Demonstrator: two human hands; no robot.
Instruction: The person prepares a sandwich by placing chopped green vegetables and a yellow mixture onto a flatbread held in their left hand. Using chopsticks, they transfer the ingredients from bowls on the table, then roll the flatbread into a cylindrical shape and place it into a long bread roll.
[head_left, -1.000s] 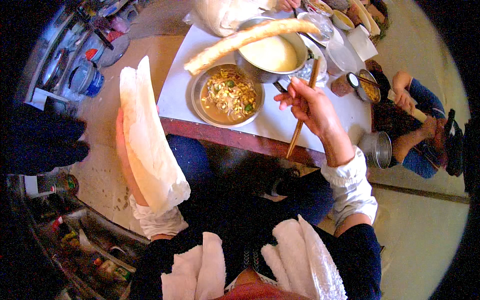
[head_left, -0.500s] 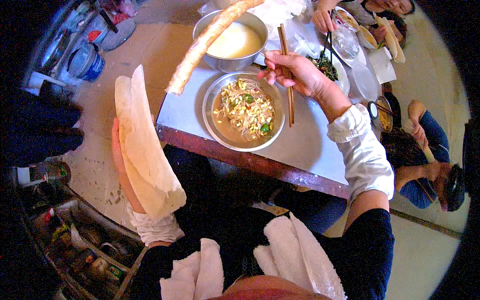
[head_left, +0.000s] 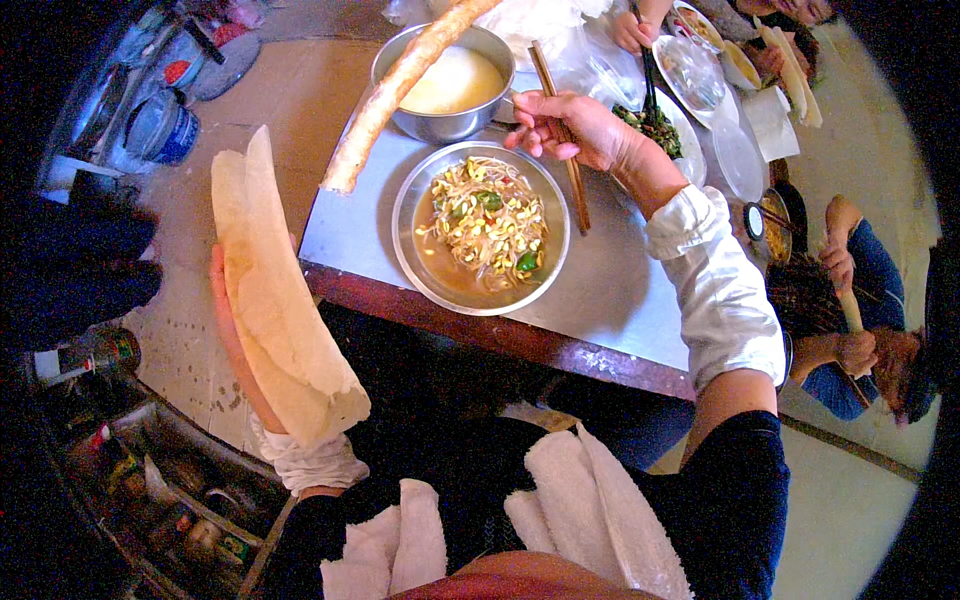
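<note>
My left hand [head_left: 238, 335] is closed around a folded sheet of thin pale flatbread [head_left: 280, 300], held upright left of the table; most of its fingers are behind the bread. Over the table, my right hand [head_left: 580, 130] has its fingers curled around a pair of wooden chopsticks [head_left: 577, 195], whose lower ends point toward me. Just left of and below that hand is a round metal dish [head_left: 402, 232] of bean sprouts [head_left: 485, 220] in brown broth. Behind it stands a metal pot [head_left: 440, 127] of pale yellow liquid [head_left: 455, 82]. A long browned bread stick [head_left: 395, 105] crosses over the pot.
Plates, including one of dark greens [head_left: 650, 128], stand at the table's far right. A person's hand [head_left: 635, 30] there holds dark chopsticks. Another person [head_left: 870, 300] sits at right, holding a pale roll. The dark table edge [head_left: 450, 320] faces me; a bucket [head_left: 160, 128] stands far left.
My right hand has shifted slightly left, and its chopsticks lean more. The left hand and flatbread have moved a little left. The other person's dark chopsticks are now lower, at the greens.
</note>
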